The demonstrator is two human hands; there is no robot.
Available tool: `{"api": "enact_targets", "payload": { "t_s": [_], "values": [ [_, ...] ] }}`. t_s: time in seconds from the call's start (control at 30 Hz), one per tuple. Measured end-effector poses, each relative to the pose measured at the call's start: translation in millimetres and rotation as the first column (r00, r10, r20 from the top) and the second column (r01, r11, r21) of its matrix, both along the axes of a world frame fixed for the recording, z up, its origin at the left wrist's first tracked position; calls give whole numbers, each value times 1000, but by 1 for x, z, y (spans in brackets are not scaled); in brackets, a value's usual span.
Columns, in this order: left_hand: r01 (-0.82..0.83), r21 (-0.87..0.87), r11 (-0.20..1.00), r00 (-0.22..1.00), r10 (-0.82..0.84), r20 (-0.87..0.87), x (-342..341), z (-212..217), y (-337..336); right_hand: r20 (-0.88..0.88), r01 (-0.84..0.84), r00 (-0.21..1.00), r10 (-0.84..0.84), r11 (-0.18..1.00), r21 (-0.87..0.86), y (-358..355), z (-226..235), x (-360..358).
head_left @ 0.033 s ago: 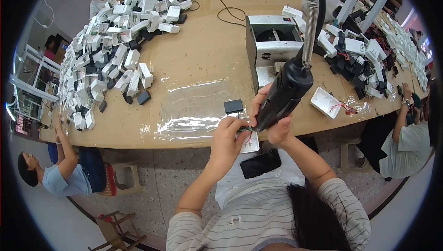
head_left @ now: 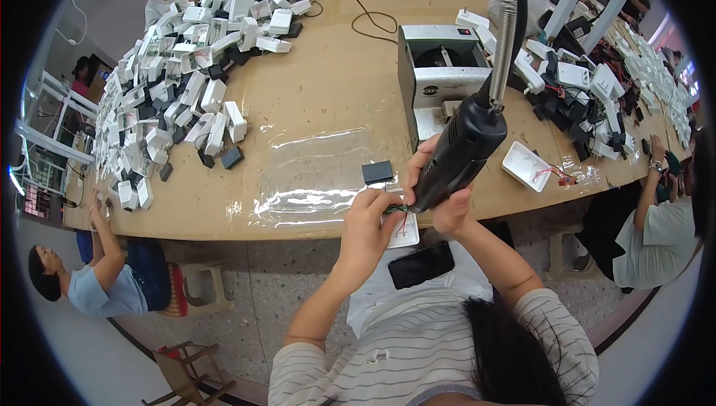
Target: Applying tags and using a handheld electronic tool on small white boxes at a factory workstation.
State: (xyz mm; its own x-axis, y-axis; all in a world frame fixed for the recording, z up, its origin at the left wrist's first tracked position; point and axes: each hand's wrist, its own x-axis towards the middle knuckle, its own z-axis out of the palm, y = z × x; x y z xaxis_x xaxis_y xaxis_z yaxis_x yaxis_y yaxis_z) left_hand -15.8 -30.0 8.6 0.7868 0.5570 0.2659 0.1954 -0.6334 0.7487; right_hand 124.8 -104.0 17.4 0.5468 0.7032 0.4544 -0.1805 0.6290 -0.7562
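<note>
- Head view: nothing has moved between the earlier picture and this one. Both hands are in the same spots, so the work with the tool is just going on at the near edge of the counter [head_left: 313, 115].
- The right hand [head_left: 441, 195] is wrapped around a fat black power screwdriver [head_left: 464, 145]. Its fingers are closed tight on the handle. A springy grey coiled cord [head_left: 507, 18] goes up from the top of the tool.
- The left hand [head_left: 367, 221] pinches a small white plastic box part [head_left: 406, 231] with red and green wires. The fingers are pressed on its left side and top.
- The white part sits right at the counter edge, under the tool tip and between the two hands. The tip touches it or is just above; I cannot tell which.
- A small dark square block [head_left: 377, 172] lies just behind the hands.
- A black phone [head_left: 421, 264] rests on the lap below.
- A grey metal machine [head_left: 440, 77] stands farther back.
- A big heap of white parts [head_left: 179, 85] lies far to the left.
</note>
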Motion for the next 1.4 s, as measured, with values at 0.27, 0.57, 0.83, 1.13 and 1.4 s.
{"api": "enact_targets", "payload": {
  "t_s": [0.27,0.57,0.83,1.13,1.4],
  "values": [
    [-16,-58,998,1000,15,-21,0,2,-2,148,34,989,-14,990,-136,0,7,2],
    [-9,-73,997,1000,8,-13,0,2,-2,121,48,992,-35,993,-111,2,8,-2],
    [11,-28,1000,1000,-11,9,-2,-7,3,206,-31,976,75,978,-208,2,-13,0],
    [71,-16,997,995,-72,-62,-5,13,4,161,-159,973,163,987,-37,0,-2,18],
    [-127,511,850,987,161,-22,-53,113,186,371,305,910,-186,906,-293,-30,8,42]
  ]
}}
